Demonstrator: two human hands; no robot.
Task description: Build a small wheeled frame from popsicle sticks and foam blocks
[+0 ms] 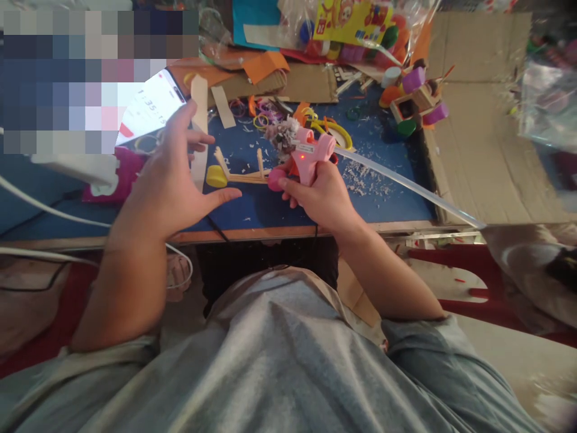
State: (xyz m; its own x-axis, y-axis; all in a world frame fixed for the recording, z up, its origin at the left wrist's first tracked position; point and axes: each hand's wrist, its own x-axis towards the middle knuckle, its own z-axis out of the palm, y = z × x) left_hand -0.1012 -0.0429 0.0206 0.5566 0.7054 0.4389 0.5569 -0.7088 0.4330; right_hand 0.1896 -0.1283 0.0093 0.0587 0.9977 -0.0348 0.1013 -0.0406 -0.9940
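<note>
My right hand [331,195] is wrapped round a pink hot glue gun [311,157] with a small red light lit. A long clear glue stick [410,183] runs out of its back toward the lower right. Under the thumb shows a round pink cap [276,179]; I cannot tell whether the fingers grip it too. It sits at the right end of a small frame of wooden sticks [246,178], with two short sticks standing up and a yellow cap [217,176] at its left end. My left hand [169,174] hovers left of this frame, thumb and fingers spread, holding nothing.
A lit phone [151,111] and a white cable [54,201] lie left. Paper shreds [369,174], rubber bands and yellow-handled scissors [345,139] litter the blue table. A wooden model with colored caps [417,102] stands by the cardboard [482,120] at right. A bag of caps [356,27] lies behind.
</note>
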